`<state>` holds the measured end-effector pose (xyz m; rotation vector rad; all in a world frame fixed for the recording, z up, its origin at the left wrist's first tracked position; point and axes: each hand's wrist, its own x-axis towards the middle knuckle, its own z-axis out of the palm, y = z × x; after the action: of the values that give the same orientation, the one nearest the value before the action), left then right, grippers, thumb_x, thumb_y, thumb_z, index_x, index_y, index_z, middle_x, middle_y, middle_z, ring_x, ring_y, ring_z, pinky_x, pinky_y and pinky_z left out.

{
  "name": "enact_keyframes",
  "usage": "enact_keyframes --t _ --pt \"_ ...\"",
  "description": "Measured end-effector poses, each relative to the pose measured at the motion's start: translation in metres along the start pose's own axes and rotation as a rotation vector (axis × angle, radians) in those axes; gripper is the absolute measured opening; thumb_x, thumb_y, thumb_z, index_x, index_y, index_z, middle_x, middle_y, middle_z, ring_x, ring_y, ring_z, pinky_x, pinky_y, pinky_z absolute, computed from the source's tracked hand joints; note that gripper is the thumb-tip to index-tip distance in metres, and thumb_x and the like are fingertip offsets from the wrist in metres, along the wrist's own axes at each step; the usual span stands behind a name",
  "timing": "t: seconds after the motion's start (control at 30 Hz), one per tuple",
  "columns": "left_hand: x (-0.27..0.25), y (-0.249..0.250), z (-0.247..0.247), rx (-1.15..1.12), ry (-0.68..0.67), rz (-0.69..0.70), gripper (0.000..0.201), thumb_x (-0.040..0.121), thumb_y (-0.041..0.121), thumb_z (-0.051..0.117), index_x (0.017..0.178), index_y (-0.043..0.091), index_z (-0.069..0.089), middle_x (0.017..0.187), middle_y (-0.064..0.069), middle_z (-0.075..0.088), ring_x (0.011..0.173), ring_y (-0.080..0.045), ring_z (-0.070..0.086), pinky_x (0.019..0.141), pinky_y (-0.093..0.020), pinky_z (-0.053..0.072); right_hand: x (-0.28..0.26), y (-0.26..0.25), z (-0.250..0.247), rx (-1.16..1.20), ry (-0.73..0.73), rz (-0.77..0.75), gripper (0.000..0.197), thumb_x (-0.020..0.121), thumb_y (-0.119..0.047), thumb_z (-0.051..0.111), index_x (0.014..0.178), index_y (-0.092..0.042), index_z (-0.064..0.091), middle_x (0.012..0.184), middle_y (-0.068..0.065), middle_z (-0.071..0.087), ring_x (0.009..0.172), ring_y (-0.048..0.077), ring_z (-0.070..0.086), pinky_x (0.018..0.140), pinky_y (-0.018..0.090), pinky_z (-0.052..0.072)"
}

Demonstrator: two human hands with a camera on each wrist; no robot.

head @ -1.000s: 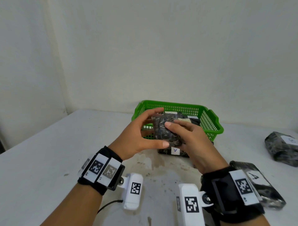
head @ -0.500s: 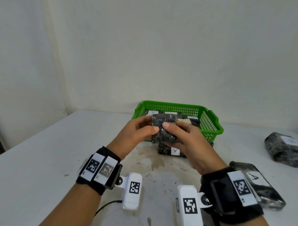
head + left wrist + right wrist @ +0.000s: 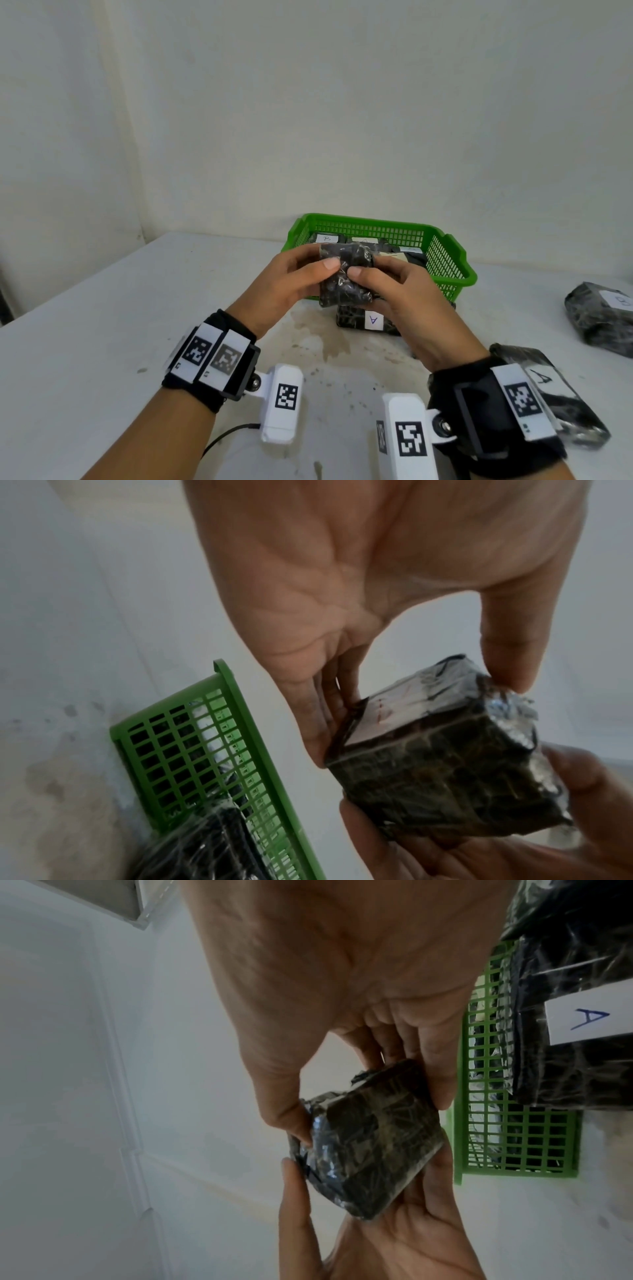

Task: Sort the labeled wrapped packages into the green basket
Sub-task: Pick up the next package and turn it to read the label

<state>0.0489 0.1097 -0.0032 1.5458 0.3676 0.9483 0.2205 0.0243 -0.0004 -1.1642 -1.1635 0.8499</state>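
A dark wrapped package (image 3: 346,279) (image 3: 441,767) (image 3: 369,1139) is held in the air in front of the green basket (image 3: 448,260), between both hands. My left hand (image 3: 298,274) grips its left side, thumb on the near face. My right hand (image 3: 390,284) grips its right side the same way. A pale label on one face shows in the left wrist view, its letter unreadable. Several labeled packages lie inside the basket, one marked B (image 3: 327,238). A package marked A (image 3: 368,320) (image 3: 578,1020) lies on the table against the basket's front wall.
Another package marked A (image 3: 555,394) lies on the white table (image 3: 102,325) beside my right wrist. A further labeled package (image 3: 603,308) sits at the far right. The table shows brownish stains in the middle. White walls stand behind and to the left.
Both hands have turned the package between them and drawn closer together on it; the left thumb now presses the near face. The package stays at about the same height before the basket.
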Motion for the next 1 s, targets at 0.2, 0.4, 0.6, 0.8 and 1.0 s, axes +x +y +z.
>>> enact_keyframes --t 0.2,0.4,0.6,0.8,1.0 --pt "0.001 0.001 0.001 0.022 0.038 0.003 0.06 0.073 0.038 0.069 0.122 0.004 0.064 0.121 -0.02 0.067 0.11 -0.03 0.066 0.092 -0.04 0.055 -0.002 -0.003 0.001 0.001 -0.073 0.031 0.057 0.073 -0.036 0.091 0.123 -0.015 0.073 0.114 0.003 0.08 0.11 0.019 0.075 0.1 0.04 0.057" --pt "0.0 0.002 0.003 0.015 0.043 -0.018 0.06 0.073 0.036 0.07 0.121 0.001 0.064 0.119 -0.022 0.067 0.109 -0.034 0.066 0.087 -0.041 0.056 -0.005 -0.005 0.003 -0.024 -0.052 0.028 0.045 0.078 -0.03 0.086 0.119 -0.015 0.074 0.109 0.002 0.081 0.102 0.016 0.077 0.097 0.037 0.061" --pt "0.001 0.008 0.006 -0.163 0.111 -0.066 0.042 0.088 0.036 0.06 0.121 0.01 0.066 0.117 -0.015 0.069 0.101 -0.025 0.068 0.078 -0.039 0.059 -0.002 0.0 -0.004 -0.154 -0.085 -0.078 0.1 0.052 -0.04 0.1 0.142 -0.038 0.055 0.137 -0.008 0.067 0.122 0.01 0.067 0.102 0.034 0.055" --pt "0.001 0.012 0.008 -0.273 0.098 -0.192 0.059 0.088 0.054 0.056 0.131 0.014 0.059 0.123 -0.019 0.066 0.102 -0.027 0.069 0.076 -0.04 0.059 -0.003 -0.002 0.0 -0.228 0.009 -0.186 0.045 0.079 -0.016 0.09 0.12 -0.024 0.073 0.117 -0.009 0.077 0.112 0.007 0.071 0.092 0.028 0.058" --pt "0.002 0.011 0.006 -0.211 0.116 -0.181 0.062 0.085 0.06 0.053 0.127 0.015 0.062 0.119 -0.016 0.069 0.104 -0.027 0.069 0.085 -0.045 0.058 -0.002 -0.001 0.004 -0.112 0.112 -0.175 0.032 0.092 -0.018 0.076 0.121 -0.027 0.068 0.113 -0.003 0.078 0.102 0.011 0.076 0.096 0.039 0.06"
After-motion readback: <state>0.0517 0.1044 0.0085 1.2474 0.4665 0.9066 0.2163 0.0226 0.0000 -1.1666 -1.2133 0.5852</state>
